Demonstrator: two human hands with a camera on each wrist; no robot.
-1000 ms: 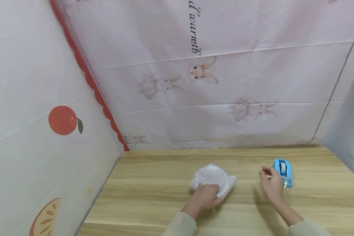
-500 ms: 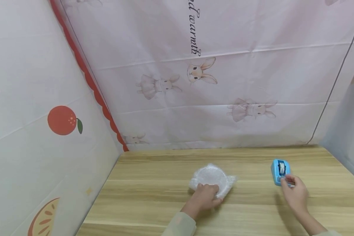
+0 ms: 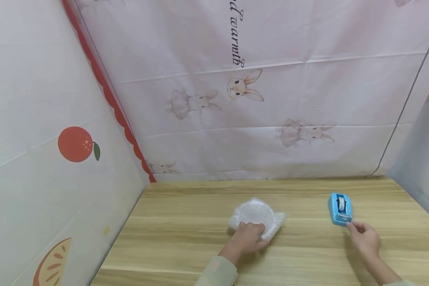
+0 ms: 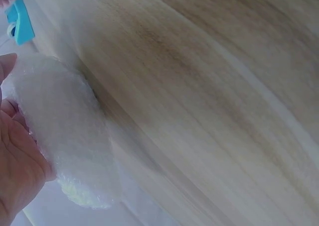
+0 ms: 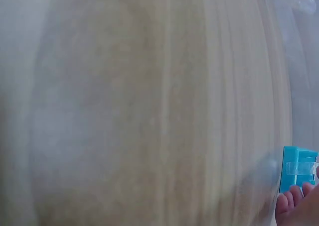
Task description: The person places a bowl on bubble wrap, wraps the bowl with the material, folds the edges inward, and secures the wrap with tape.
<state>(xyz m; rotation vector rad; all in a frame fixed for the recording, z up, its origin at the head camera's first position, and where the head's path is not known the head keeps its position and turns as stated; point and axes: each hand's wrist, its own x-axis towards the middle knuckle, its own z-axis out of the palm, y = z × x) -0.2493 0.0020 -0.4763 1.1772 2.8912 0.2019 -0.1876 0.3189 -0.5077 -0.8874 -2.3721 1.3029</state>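
Note:
Near the middle of the table lies a round, flat bundle in clear bubble wrap (image 3: 258, 211); what is inside is hidden. My left hand (image 3: 244, 240) grips its near side, thumb along one edge and fingers against the wrap, as the left wrist view shows. To the right sits a blue tape dispenser (image 3: 335, 214) with a roll of clear tape in it. My right hand (image 3: 367, 240) is just in front of the dispenser's cutting end, thumb and forefinger pinching the end of the tape. A strip of clear tape (image 5: 299, 169) shows between dispenser and hand in the right wrist view.
The wood-grain table (image 3: 171, 226) runs back to a wall hung with a pink rabbit-print cloth (image 3: 207, 151). At the left, a white fruit-print cloth (image 3: 39, 198) borders it. A greyish panel (image 3: 422, 167) stands along the right side.
My right hand has moved from the dispenser's left side round to its front, then slightly toward me off the cutting end. The dispenser has shifted slightly left. The left hand and bundle have stayed put.

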